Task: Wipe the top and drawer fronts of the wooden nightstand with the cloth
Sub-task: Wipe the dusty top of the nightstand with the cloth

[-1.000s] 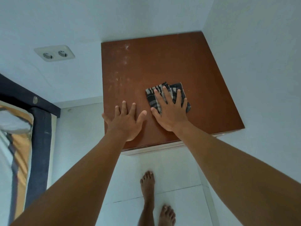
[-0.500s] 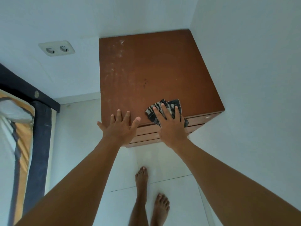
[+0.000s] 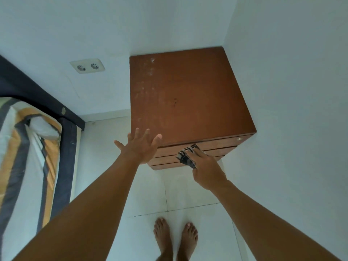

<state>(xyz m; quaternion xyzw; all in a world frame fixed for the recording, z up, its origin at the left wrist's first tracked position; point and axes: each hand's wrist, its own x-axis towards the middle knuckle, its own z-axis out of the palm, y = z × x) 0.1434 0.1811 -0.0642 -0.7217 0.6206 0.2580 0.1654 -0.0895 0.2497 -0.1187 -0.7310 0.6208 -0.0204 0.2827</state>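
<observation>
The wooden nightstand (image 3: 188,95) fills the room's corner at 12 o'clock. The right hand (image 3: 206,167) presses the checked cloth (image 3: 185,157) against the drawer fronts (image 3: 216,145) on its 6 o'clock face. The left hand (image 3: 140,147), fingers spread, covers its 7 o'clock corner. A double socket (image 3: 87,66) sits at 10 o'clock, a striped mattress (image 3: 22,166) at 9, and bare feet (image 3: 163,236) at 6.

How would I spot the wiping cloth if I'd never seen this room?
Find the brown wooden nightstand in the corner of the white walls. On its drawer fronts, just under the top's front edge, the right hand presses a small cloth. It is the only checked thing there, dark with pale stripes against plain wood.
</observation>
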